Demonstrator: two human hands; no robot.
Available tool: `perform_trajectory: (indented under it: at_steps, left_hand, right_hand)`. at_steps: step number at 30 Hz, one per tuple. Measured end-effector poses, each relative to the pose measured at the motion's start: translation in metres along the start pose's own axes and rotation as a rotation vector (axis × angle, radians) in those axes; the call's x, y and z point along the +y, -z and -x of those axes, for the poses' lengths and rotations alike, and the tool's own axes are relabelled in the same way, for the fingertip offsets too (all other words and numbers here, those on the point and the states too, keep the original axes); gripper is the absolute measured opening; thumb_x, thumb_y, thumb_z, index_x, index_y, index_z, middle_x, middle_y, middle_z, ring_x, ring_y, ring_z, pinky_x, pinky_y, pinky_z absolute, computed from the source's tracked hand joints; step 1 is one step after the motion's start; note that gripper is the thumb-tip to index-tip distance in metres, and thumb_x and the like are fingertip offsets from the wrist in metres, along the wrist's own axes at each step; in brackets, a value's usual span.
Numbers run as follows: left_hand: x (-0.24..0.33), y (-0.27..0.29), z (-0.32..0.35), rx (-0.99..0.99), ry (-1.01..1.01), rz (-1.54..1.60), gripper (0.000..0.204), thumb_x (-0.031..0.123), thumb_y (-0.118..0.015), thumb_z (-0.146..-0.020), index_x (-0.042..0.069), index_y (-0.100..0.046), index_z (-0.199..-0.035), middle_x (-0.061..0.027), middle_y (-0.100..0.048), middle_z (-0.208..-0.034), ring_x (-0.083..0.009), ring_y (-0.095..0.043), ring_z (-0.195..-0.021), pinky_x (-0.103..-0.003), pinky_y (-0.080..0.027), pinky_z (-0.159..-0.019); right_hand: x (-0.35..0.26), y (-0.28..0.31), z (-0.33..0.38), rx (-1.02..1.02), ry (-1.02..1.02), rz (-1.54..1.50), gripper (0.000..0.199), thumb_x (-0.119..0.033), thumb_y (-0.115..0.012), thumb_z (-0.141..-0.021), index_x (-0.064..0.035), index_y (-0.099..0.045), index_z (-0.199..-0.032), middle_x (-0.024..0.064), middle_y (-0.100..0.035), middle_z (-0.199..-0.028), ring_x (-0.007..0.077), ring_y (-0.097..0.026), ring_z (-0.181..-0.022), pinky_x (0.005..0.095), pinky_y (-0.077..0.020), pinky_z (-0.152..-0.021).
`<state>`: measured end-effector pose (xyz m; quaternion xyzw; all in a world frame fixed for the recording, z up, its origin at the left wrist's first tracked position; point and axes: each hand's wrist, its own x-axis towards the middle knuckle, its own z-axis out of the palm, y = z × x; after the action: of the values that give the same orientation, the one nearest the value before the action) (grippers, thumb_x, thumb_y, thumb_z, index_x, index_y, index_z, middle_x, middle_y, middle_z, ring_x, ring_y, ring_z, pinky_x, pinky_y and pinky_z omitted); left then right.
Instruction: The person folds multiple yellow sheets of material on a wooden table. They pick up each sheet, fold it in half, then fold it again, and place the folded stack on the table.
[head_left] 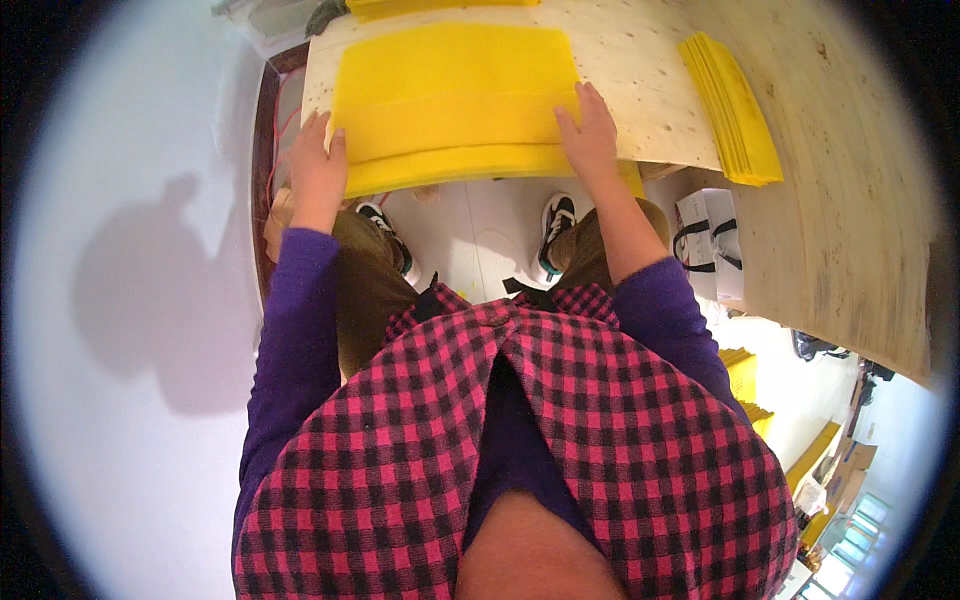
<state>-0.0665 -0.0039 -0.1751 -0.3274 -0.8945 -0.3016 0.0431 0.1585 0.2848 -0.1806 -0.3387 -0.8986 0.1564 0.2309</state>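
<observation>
A flat yellow sheet, which looks like thin fabric (450,75), lies on a pale plywood table (650,125). Its near part is folded into a band, and the near edge hangs slightly past the tabletop. My left hand (318,175) rests at the sheet's left edge, thumb and fingers apart. At the opposite edge is my right hand (590,135), its thumb on the yellow material and its fingers stretched away from me. Neither hand wraps around anything that I can see. The undersides of both hands are hidden.
A stack of folded yellow pieces (732,110) lies on the right, and more yellow material (440,8) lies at the far edge. A white bag with black handles (712,245) stands below on the right. A white wall (130,300) borders the left.
</observation>
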Motion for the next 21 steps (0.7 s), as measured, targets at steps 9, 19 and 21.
perform_trajectory:
  at_steps: [9,19,21]
  left_hand:
    - [0.041,-0.002,0.050,-0.206,0.838,1.676,0.040,0.014,-0.048,-0.094,-0.012,-0.035,-0.121,-0.0275,-0.043,-0.122,-0.0370,-0.046,-0.117,-0.044,-0.040,-0.103]
    - [0.024,0.001,0.020,-0.046,1.028,1.717,0.047,0.011,-0.048,-0.092,-0.010,-0.028,-0.130,-0.0269,-0.032,-0.134,-0.0392,-0.034,-0.128,-0.048,-0.033,-0.107]
    - [0.016,0.002,0.015,-0.053,1.006,1.695,0.046,0.011,-0.049,-0.092,-0.009,-0.029,-0.129,-0.0249,-0.035,-0.133,-0.0379,-0.036,-0.126,-0.047,-0.033,-0.107]
  right_hand:
    - [0.006,0.017,0.052,-0.140,-0.818,-1.561,0.041,-0.011,-0.048,-0.094,0.0126,-0.034,-0.124,0.0247,-0.051,-0.113,0.0322,-0.056,-0.106,0.0381,-0.0491,-0.090]
    - [0.029,0.018,0.025,-0.087,-0.982,-1.650,0.035,-0.012,-0.051,-0.093,0.0118,-0.041,-0.117,0.0270,-0.050,-0.114,0.0366,-0.055,-0.106,0.0402,-0.0504,-0.090]
    - [0.030,0.019,0.022,-0.097,-0.980,-1.596,0.034,-0.014,-0.053,-0.093,0.0108,-0.044,-0.114,0.0254,-0.052,-0.112,0.0350,-0.056,-0.104,0.0383,-0.0520,-0.087]
